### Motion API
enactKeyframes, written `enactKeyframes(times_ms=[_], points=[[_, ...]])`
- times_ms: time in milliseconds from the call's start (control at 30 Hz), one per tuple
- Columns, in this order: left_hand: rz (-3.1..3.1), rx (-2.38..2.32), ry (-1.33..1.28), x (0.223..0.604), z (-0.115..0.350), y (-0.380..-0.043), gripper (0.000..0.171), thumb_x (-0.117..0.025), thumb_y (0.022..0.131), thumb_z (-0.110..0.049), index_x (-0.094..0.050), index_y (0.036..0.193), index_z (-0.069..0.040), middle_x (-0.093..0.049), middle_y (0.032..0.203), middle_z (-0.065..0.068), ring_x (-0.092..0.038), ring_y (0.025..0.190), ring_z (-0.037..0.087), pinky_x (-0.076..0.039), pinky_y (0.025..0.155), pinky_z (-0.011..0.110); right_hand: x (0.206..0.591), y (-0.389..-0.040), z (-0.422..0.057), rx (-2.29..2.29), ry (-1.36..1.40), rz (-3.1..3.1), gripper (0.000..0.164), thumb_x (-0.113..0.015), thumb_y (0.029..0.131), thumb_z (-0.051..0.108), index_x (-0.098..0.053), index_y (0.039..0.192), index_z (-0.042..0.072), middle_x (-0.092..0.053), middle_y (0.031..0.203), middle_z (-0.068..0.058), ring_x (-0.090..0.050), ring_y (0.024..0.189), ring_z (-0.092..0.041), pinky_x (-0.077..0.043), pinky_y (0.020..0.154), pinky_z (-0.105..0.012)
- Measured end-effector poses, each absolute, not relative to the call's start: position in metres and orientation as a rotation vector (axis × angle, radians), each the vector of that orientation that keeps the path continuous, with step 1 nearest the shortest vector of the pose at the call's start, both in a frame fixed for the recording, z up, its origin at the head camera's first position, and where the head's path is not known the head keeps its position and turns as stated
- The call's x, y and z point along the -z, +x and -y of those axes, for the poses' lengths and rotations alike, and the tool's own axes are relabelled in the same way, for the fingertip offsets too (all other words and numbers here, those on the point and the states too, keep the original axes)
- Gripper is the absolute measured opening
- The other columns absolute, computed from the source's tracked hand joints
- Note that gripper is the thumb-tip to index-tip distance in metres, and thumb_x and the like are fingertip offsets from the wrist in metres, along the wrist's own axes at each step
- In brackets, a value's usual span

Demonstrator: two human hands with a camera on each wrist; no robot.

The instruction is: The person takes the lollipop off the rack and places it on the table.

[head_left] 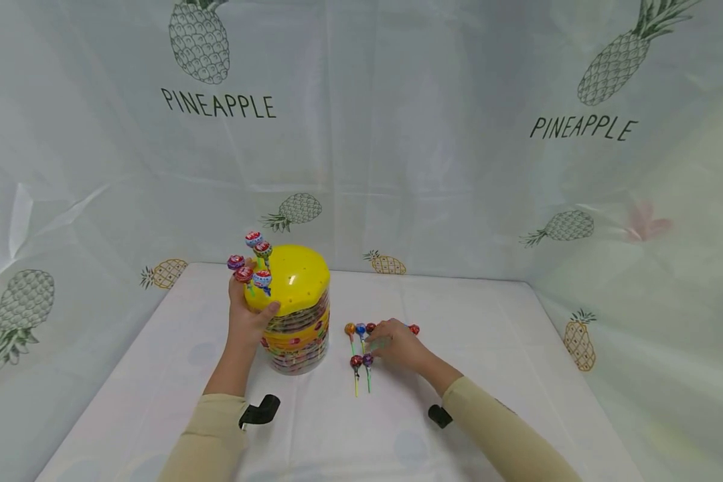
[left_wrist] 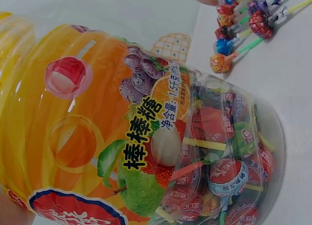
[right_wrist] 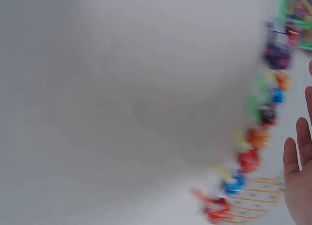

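My left hand (head_left: pixel 250 314) grips the side of a clear candy jar (head_left: pixel 296 360) just under its yellow lid (head_left: pixel 298 276), thumb at the front. Several wrapped lollipops stand in the lid's left side, one a blue-and-red lollipop (head_left: pixel 262 278). Inside the jar are more lollipops (left_wrist: pixel 226 176), behind an orange fruit label (left_wrist: pixel 68 117). To the right, my right hand (head_left: pixel 399 343) hovers over a row of lollipops on the table, covering part of it. Its fingers (right_wrist: pixel 304 137) look extended in the right wrist view. An orange lollipop (head_left: pixel 350 329) begins the row's left end.
Nearer than that row lie a red lollipop (head_left: pixel 356 361) and a purple lollipop (head_left: pixel 368 360), sticks toward me. A white cloth covers the table (head_left: pixel 458 415). Curtains (head_left: pixel 422 161) printed with pineapples hang behind and at both sides.
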State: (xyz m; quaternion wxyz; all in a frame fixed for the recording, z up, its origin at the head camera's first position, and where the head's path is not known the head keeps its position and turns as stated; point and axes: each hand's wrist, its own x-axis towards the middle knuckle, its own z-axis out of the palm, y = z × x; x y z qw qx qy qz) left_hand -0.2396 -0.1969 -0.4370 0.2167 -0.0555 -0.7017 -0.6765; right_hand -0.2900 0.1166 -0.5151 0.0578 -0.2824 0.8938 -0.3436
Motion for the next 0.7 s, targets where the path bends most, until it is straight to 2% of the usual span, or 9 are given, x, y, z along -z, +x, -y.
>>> enactKeyframes(times_ms=[133, 333, 467, 600, 700], points=[[1.957, 1.859, -0.155, 0.437, 0.196, -0.239, 0.076, -0.067, 0.092, -0.016, -0.023, 0.151, -0.036, -0.032, 0.142, -0.003, -0.04, 0.124, 0.015, -0.04, 0.099, 0.015, 0.486, -0.29, -0.112, 1.202, -0.892, -2.676, 0.023, -0.079, 0.082, 0.008, -0.076, 0.105, 0.009, -0.068, 0.103, 0.002, -0.053, 0.104, -0.021, -0.049, 0.085, -0.042], [1.981, 1.835, -0.139, 0.437, 0.197, -0.238, 0.077, -0.067, 0.092, -0.019, -0.021, 0.153, -0.031, -0.03, 0.143, -0.002, -0.04, 0.125, 0.015, -0.04, 0.1, 0.015, 0.441, -0.291, -0.099, 1.364, -1.025, -2.674, 0.026, -0.08, 0.081, 0.013, -0.076, 0.106, 0.018, -0.065, 0.106, 0.011, -0.052, 0.11, -0.014, -0.047, 0.096, -0.042], [1.987, 1.834, -0.138, 0.438, 0.198, -0.238, 0.077, -0.067, 0.092, -0.02, -0.021, 0.153, -0.03, -0.029, 0.143, -0.001, -0.04, 0.125, 0.016, -0.04, 0.1, 0.015, 0.408, -0.286, -0.085, 1.493, -1.091, -2.648, 0.024, -0.079, 0.082, 0.014, -0.075, 0.106, 0.016, -0.066, 0.107, 0.006, -0.053, 0.11, -0.016, -0.044, 0.101, -0.043], [1.987, 1.833, -0.147, 0.438, 0.198, -0.239, 0.076, -0.067, 0.093, -0.021, -0.022, 0.152, -0.033, -0.029, 0.144, -0.002, -0.039, 0.126, 0.016, -0.039, 0.101, 0.017, 0.381, -0.284, -0.074, 1.564, -1.1, -2.625, 0.024, -0.078, 0.083, 0.015, -0.075, 0.106, 0.015, -0.067, 0.109, 0.004, -0.053, 0.111, -0.016, -0.041, 0.103, -0.044], [2.0, 1.822, -0.133, 0.438, 0.199, -0.238, 0.076, -0.067, 0.093, -0.021, -0.022, 0.153, -0.032, -0.028, 0.144, 0.0, -0.039, 0.126, 0.017, -0.038, 0.103, 0.018, 0.369, -0.288, -0.066, 1.586, -1.143, -2.607, 0.024, -0.078, 0.083, 0.017, -0.075, 0.107, 0.015, -0.066, 0.109, 0.004, -0.053, 0.11, -0.015, -0.044, 0.1, -0.043]])
